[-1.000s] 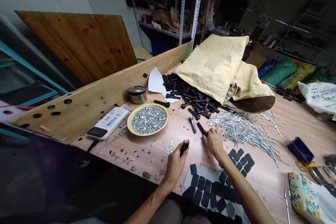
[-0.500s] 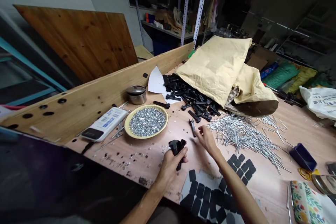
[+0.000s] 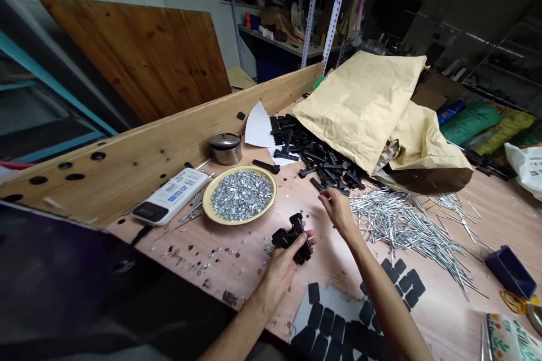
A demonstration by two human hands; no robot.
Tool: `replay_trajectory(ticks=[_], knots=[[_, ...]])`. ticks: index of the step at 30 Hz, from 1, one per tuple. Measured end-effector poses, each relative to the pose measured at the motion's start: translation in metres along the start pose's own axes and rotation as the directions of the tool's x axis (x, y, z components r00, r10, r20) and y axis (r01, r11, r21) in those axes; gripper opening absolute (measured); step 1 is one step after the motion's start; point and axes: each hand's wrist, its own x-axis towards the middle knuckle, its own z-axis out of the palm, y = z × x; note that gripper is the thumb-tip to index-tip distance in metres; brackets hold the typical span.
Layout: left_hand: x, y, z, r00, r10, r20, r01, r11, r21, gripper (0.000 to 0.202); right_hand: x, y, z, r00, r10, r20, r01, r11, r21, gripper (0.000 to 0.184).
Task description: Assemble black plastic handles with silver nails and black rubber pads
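My left hand (image 3: 284, 262) is closed around several black plastic parts (image 3: 298, 237) above the front of the table. Its thumb lies across them, and one part sticks out to the left. My right hand (image 3: 337, 213) reaches forward with its fingers loosely stretched and nothing visible in them. Its fingertips are close to a black part (image 3: 317, 184) at the near edge of a pile of black plastic parts (image 3: 313, 152); whether they touch it I cannot tell. A yellow bowl (image 3: 206, 203) full of small metal nuts or washers stands left of my hands.
Metal rods (image 3: 412, 225) lie heaped to the right, below a paper sack (image 3: 359, 104). Black pads (image 3: 326, 321) lie on a sheet in front. A lidded metal pot (image 3: 226, 152), a white device (image 3: 171, 197), and a dark blue box (image 3: 510, 272) also stand there.
The black part my right hand was touching has left the tabletop, and another part now shows in my left hand. My right hand is now nearer the pile. The view has shifted slightly.
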Motion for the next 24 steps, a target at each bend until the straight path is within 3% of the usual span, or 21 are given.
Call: replay_trajectory(ticks=[2, 4, 8, 16, 20, 22, 24], knots=[[-0.004, 0.0, 0.001, 0.999, -0.039, -0.015, 0.039, 0.999, 0.019, 0.047, 0.028, -0.005, 0.01, 1.0, 0.002, 0.02, 0.001, 0.984, -0.179, 0.024], [-0.007, -0.001, 0.001, 0.998, -0.063, -0.019, 0.064, 0.997, 0.05, 0.051, 0.047, -0.011, 0.021, 0.999, -0.002, 0.046, 0.013, 0.969, -0.245, 0.036], [-0.009, -0.003, 0.004, 0.997, -0.072, 0.006, 0.071, 0.993, 0.099, 0.052, 0.058, -0.014, 0.033, 0.999, 0.027, 0.035, -0.014, 0.947, -0.32, 0.051], [-0.019, -0.006, 0.008, 0.989, -0.139, 0.052, 0.13, 0.982, 0.137, 0.048, 0.054, -0.007, 0.015, 0.99, 0.144, -0.007, -0.137, 0.92, -0.366, 0.035], [-0.018, -0.004, 0.002, 0.984, -0.169, 0.062, 0.163, 0.983, 0.088, 0.045, 0.028, -0.009, -0.002, 0.991, 0.093, -0.096, -0.118, 0.944, -0.309, 0.032], [-0.014, -0.005, 0.002, 0.986, -0.151, 0.067, 0.147, 0.987, 0.062, 0.042, -0.001, -0.01, -0.001, 0.97, 0.025, -0.24, -0.062, 0.987, -0.151, 0.024], [-0.01, -0.007, 0.004, 0.992, -0.11, 0.061, 0.106, 0.992, 0.067, 0.038, -0.039, -0.01, 0.007, 0.911, -0.008, -0.413, 0.047, 0.995, 0.085, 0.014]])
